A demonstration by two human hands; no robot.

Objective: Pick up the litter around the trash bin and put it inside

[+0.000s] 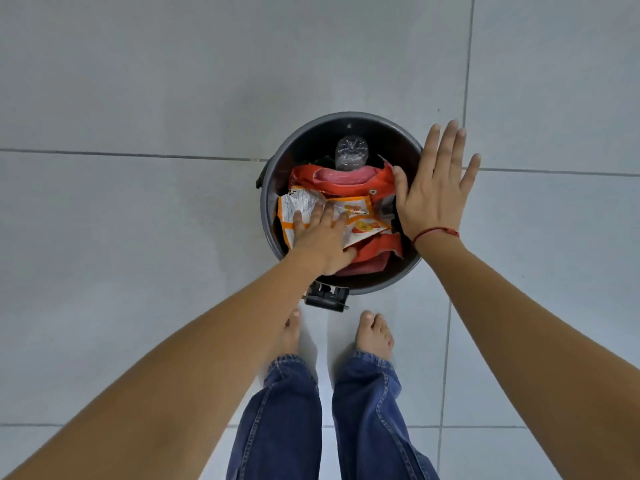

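- Jeans (367, 410) and 2 bare feet (375, 336) stand on the tiled floor (138, 98), toes just short of the bin's pedal (327, 296).
- Left hand (320, 233), palm down and fingers spread, presses flat on the orange-and-white wrapper (360, 220); it grips nothing.
- Right hand (434, 188) is flat and unclenched, held over the right rim of the trash bin (273, 202), thumb against the red packet (346, 183).
- Litter sits piled inside the bin, a clear bottle (351, 152) at the far side; none shows on the floor.
- Risk, as I judge it: springy wrappers could rebound and spill out once pressure lifts, or a hard push could tip the bin.
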